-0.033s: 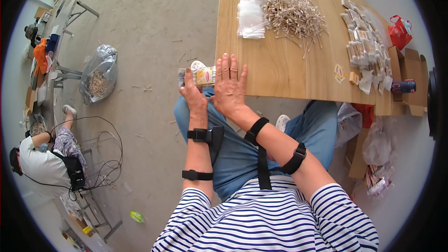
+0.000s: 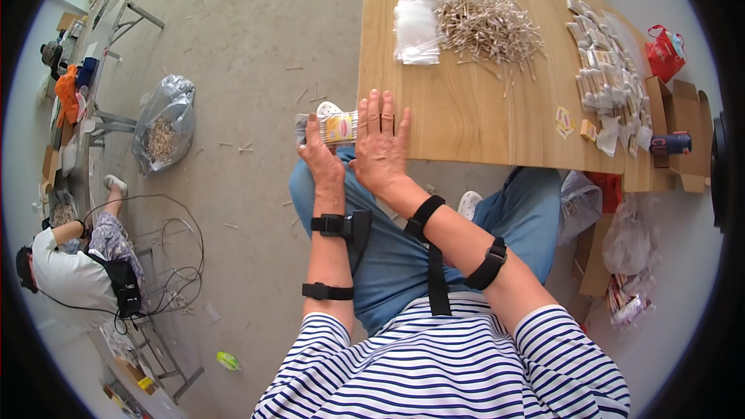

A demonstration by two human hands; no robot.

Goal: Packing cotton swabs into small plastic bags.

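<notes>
Beside the table's left edge, my left hand (image 2: 323,157) grips a clear bag of cotton swabs (image 2: 347,126), its thumb lying over the near side. A yellow and white label shows through the plastic in the bag's middle. My right hand (image 2: 382,147) is stretched flat with its fingers extended, its side against the bag's right end and its fingertips over the table edge. What lies beneath that palm is hidden. Farther up the wooden table (image 2: 466,120) is a big heap of loose cotton swabs (image 2: 489,22), with a stack of empty clear bags (image 2: 417,29) at its left.
Filled swab bags (image 2: 609,77) lie in rows at the table's right, near small yellow cards (image 2: 564,120), a dark can (image 2: 672,143) and a cardboard box (image 2: 691,128). A large plastic sack of swabs (image 2: 163,136) stands on the floor. Another person (image 2: 77,275) works at far left.
</notes>
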